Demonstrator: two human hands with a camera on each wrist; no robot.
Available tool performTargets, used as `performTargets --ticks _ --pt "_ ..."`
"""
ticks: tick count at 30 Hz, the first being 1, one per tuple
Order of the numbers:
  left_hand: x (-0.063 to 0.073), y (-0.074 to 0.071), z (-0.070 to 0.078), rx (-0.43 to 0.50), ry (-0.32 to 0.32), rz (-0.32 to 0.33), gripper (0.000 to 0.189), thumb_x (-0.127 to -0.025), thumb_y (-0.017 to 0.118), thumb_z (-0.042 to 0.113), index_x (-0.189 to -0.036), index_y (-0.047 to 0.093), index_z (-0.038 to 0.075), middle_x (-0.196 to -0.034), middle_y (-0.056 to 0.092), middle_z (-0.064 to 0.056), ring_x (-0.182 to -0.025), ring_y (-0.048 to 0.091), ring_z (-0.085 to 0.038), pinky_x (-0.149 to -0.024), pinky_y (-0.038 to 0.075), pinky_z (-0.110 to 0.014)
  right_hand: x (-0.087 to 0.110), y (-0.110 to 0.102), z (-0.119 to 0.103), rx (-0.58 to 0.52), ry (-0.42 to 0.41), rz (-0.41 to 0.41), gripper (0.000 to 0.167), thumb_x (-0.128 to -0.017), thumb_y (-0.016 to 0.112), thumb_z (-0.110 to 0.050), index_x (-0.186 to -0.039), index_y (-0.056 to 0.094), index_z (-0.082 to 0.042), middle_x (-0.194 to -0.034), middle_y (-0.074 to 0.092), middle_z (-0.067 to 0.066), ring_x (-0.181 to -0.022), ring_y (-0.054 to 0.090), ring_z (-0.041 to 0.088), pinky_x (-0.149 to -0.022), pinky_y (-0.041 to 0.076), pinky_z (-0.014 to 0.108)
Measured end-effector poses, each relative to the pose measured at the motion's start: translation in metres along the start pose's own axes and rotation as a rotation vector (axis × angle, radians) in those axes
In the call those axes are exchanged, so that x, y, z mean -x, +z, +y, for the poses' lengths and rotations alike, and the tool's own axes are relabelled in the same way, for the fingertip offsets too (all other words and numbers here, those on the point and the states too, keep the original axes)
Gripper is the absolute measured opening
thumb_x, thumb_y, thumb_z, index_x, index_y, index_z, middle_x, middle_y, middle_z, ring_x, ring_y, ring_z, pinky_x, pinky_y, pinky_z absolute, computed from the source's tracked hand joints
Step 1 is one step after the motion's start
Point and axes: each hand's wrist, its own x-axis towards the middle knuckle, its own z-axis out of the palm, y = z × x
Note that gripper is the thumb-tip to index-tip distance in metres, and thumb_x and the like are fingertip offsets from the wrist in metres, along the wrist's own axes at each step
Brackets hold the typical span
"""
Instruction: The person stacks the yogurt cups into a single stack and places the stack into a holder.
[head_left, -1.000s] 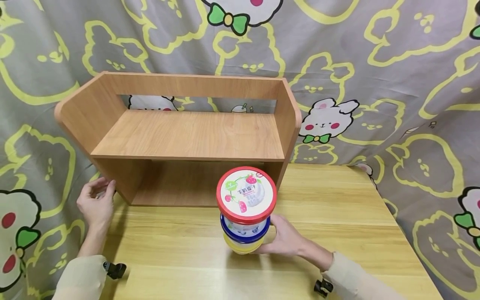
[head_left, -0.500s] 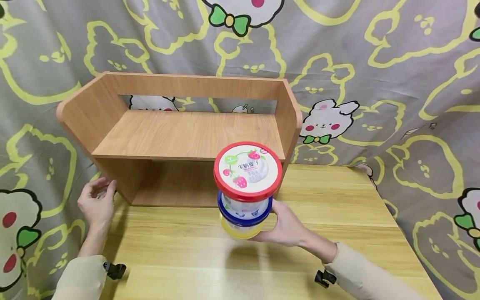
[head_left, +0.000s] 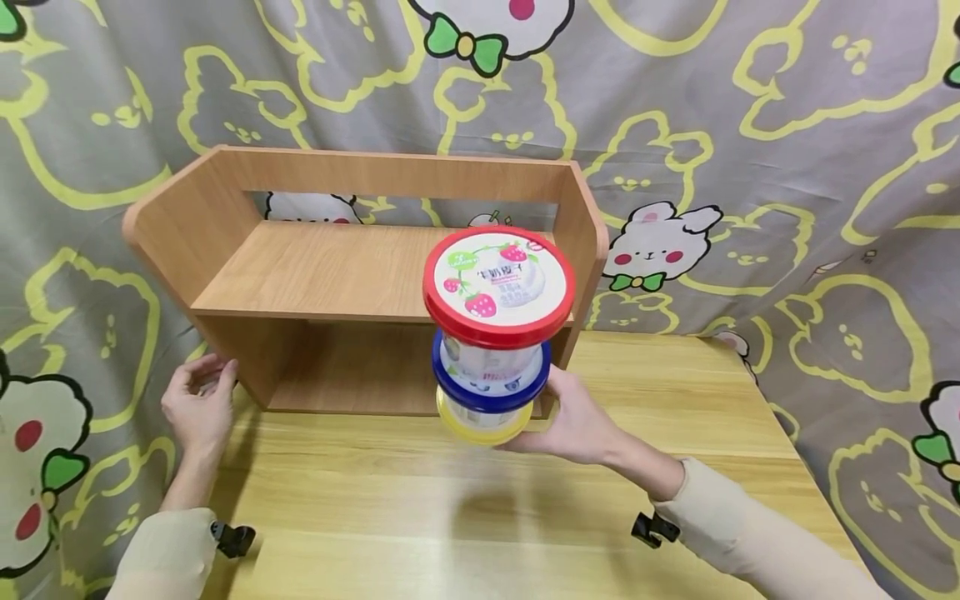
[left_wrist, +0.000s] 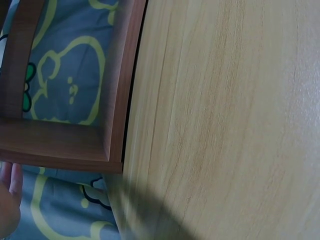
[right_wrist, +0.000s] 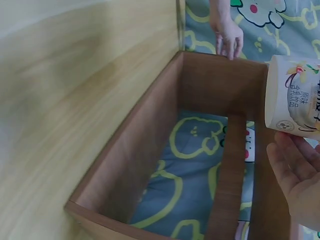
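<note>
My right hand [head_left: 573,421] grips the bottom of a stack of three round tubs, holding it up above the table. The top tub [head_left: 498,283] has a red lid with strawberries on it. Below it sits a tub with a blue lid [head_left: 491,396], then one with a yellow rim [head_left: 483,429]. In the right wrist view the bottom tub [right_wrist: 295,97] shows a pale side with flowers and lettering. My left hand [head_left: 201,404] rests its fingertips by the left side panel of the wooden shelf [head_left: 360,275], holding nothing.
The two-level shelf stands at the back of the wooden table [head_left: 360,492], its left and right panels rising above the upper board. A patterned grey curtain [head_left: 675,67] hangs behind and along both sides.
My right hand has lifted the stack of tubs higher and farther forward, so the red lid now overlaps the upper board in the head view. The left hand keeps its place by the shelf.
</note>
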Motion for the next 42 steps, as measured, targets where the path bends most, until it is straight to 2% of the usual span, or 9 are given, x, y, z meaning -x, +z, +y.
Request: performTargets --ticks 4,11,19,27,33,42 --pt "0.000 0.002 0.000 -0.003 0.006 -0.004 0.024 -0.090 0.079 0.003 -0.111 0.073 -0.006 -0.084 0.069 0.026 -0.078 0.065 0.009 -0.070 0.053 -0.003 -0.008 -0.006 -0.006 -0.021 -0.016 0.016 0.075 -0.074 0.094 -0.005 -0.139 0.059 -0.014 -0.134 0.070 0.007 -0.119 0.069 0.014 -0.099 0.061 0.034" --pt "0.001 0.001 0.003 0.000 0.012 0.002 0.023 -0.089 0.079 0.003 -0.110 0.073 -0.006 -0.083 0.068 0.026 -0.077 0.065 0.010 -0.069 0.053 -0.003 -0.026 -0.020 -0.021 0.018 0.004 0.051 0.074 -0.072 0.096 -0.007 -0.137 0.061 -0.012 -0.132 0.073 0.009 -0.117 0.072 0.020 -0.097 0.061 0.037" --pt "0.002 0.000 0.005 -0.004 0.014 0.003 0.021 -0.089 0.079 0.004 -0.108 0.075 -0.003 -0.083 0.068 0.026 -0.077 0.065 0.010 -0.069 0.053 -0.002 -0.047 -0.033 -0.030 0.020 0.026 0.064 0.075 -0.076 0.093 -0.009 -0.142 0.059 -0.017 -0.137 0.070 0.005 -0.118 0.073 0.021 -0.099 0.061 0.039" --pt "0.001 0.000 0.003 -0.016 0.017 -0.005 0.021 -0.090 0.078 0.003 -0.108 0.073 -0.006 -0.083 0.067 0.026 -0.076 0.064 0.010 -0.069 0.052 -0.002 -0.067 -0.042 -0.036 -0.003 0.041 0.081 0.077 -0.078 0.092 -0.009 -0.145 0.056 -0.020 -0.137 0.070 0.004 -0.117 0.074 0.021 -0.099 0.062 0.045" --pt "0.001 0.000 -0.001 -0.010 0.010 -0.006 0.023 -0.090 0.078 0.003 -0.110 0.073 -0.006 -0.084 0.068 0.025 -0.077 0.064 0.010 -0.070 0.053 -0.002 -0.082 -0.052 -0.041 -0.010 0.077 0.117 0.080 -0.078 0.093 -0.011 -0.147 0.055 -0.023 -0.136 0.070 0.003 -0.114 0.075 0.023 -0.098 0.063 0.043" --pt "0.003 0.000 0.003 -0.018 0.012 0.005 0.021 -0.089 0.077 0.001 -0.109 0.073 -0.006 -0.084 0.067 0.026 -0.077 0.064 0.011 -0.070 0.052 -0.001 -0.106 -0.058 -0.036 -0.014 0.089 0.173 0.077 -0.081 0.091 -0.016 -0.148 0.054 -0.022 -0.135 0.068 0.005 -0.115 0.075 0.025 -0.100 0.063 0.043"
